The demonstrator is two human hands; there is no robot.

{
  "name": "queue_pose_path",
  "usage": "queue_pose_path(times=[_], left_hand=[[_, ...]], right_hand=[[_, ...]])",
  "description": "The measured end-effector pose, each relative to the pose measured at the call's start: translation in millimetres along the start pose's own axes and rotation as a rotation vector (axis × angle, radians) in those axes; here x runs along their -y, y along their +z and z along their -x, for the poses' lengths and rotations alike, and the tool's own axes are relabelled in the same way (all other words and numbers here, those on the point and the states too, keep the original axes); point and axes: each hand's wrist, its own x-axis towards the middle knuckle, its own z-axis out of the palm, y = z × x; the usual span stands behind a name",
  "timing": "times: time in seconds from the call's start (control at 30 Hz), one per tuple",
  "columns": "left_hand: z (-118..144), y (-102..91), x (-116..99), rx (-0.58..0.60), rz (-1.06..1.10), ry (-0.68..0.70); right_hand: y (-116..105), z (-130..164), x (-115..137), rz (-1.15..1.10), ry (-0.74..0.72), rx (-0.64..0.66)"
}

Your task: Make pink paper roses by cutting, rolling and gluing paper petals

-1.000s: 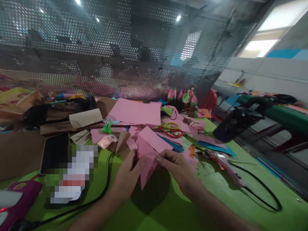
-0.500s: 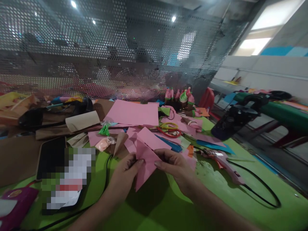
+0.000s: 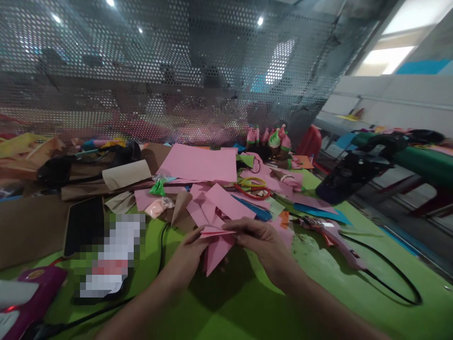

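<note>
Between my two hands is a folded piece of pink paper (image 3: 216, 252), its pointed end hanging downward and its folded top edge turned up toward me. My left hand (image 3: 191, 252) grips its left side, with the fingers partly hidden behind the paper. On the right side, my right hand (image 3: 256, 238) pinches a corner between thumb and fingers. Just beyond the hands lie loose pink paper pieces (image 3: 230, 203) and scissors with yellow and red handles (image 3: 253, 186). A brown paper cone (image 3: 181, 208) rests to the left of them.
A pink glue gun (image 3: 332, 236) with a black cord lies on the green table (image 3: 318, 293) at right. At left are a dark phone (image 3: 84, 224) and a purple device (image 3: 38, 293). A large pink sheet (image 3: 200, 163) and several ice-cream-like crafts (image 3: 276, 139) stand farther back.
The pink paper has tipped so that its upper edge now faces me, and its upper point no longer stands up. Both hands keep hold of it. The whole view has shifted slightly.
</note>
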Motion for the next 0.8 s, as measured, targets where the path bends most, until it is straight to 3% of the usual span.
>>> queue_pose_path(times=[0.1, 0.23, 0.4, 0.47, 0.53, 0.63, 0.8], left_hand=[[-2.4, -0.5, 1.4, 0.059, 0.077, -0.028], [-9.0, -2.5, 5.2, 0.117, 0.034, 0.062], [-8.2, -7.1, -1.3, 0.15, -0.213, 0.172], [-5.2, -8.8, -7.7, 0.138, -0.25, 0.154], [-2.2, -9.0, -13.4, 0.078, -0.174, 0.12], [-0.6, -6.4, -14.1, 0.012, -0.016, 0.174], [-6.4, -3.2, -1.2, 0.081, -0.124, 0.228]], right_hand=[[0.0, 0.9, 0.2, 0.038, -0.014, -0.022], [2.3, 2.0, 2.8, 0.092, -0.035, -0.05], [1.6, 1.1, 2.2, 0.043, -0.003, 0.011], [0.4, -0.3, 1.8, -0.002, 0.034, -0.002], [0.0, -1.6, 2.6, -0.078, 0.062, -0.022], [2.2, -1.5, 4.6, -0.151, 0.048, -0.079], [9.2, 3.5, 4.2, -0.196, 0.081, -0.069]])
